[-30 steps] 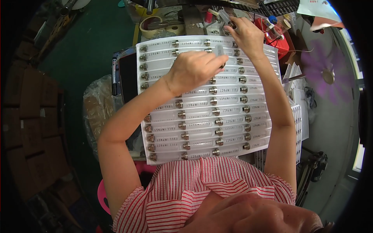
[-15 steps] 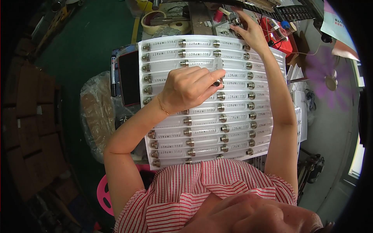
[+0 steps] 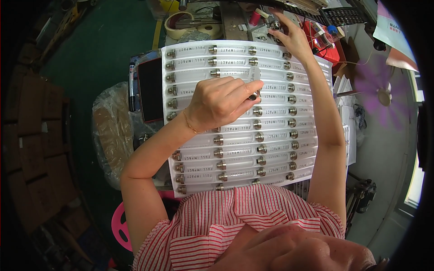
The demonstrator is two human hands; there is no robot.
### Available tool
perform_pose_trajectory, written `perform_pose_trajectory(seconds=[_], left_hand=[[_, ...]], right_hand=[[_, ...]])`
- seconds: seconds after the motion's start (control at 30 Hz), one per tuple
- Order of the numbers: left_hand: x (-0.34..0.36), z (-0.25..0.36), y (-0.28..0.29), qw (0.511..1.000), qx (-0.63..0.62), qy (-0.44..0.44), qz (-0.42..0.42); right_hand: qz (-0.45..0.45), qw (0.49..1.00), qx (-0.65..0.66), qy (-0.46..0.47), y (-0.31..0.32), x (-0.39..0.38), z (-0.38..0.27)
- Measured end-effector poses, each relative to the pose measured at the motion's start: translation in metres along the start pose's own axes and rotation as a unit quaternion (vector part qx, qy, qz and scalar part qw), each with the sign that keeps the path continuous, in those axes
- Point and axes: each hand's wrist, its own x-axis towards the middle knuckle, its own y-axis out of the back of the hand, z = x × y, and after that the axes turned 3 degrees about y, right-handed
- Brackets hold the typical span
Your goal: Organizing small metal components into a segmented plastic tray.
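Over the white lettered sheet (image 3: pixel 239 117), both hands, left (image 3: pixel 217 101) and right (image 3: pixel 289 38), pinch metal fittings (image 3: pixel 253 96).

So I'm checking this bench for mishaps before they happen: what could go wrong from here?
The left hand pinches a small metal fitting over the white tray. If it slips, it could roll between the rows of seated fittings. The right hand reaches into the cluttered parts area beyond the tray's far edge, so the forearm crossing the tray might knock fittings loose. The tray overhangs toward the striped shirt and may tip.

White labelled strips (image 3: pixel 235 149), perhaps packaging.
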Motion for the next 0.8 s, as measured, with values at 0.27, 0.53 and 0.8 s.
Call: perform_pose_trajectory(seconds=[0.27,0.53,0.8], left_hand=[[0.024,0.020,-0.005,0.992,-0.098,0.077,-0.004],[0.071,0.050,-0.075,0.979,-0.178,0.074,-0.064],[0.102,0.070,-0.197,0.995,0.006,0.008,-0.095]], right_hand=[[0.045,0.998,-0.004,0.041,0.062,-0.056,0.058],[-0.047,0.988,-0.076,-0.128,0.171,-0.219,0.076],[-0.083,0.986,-0.142,-0.008,0.151,-0.246,0.059]])
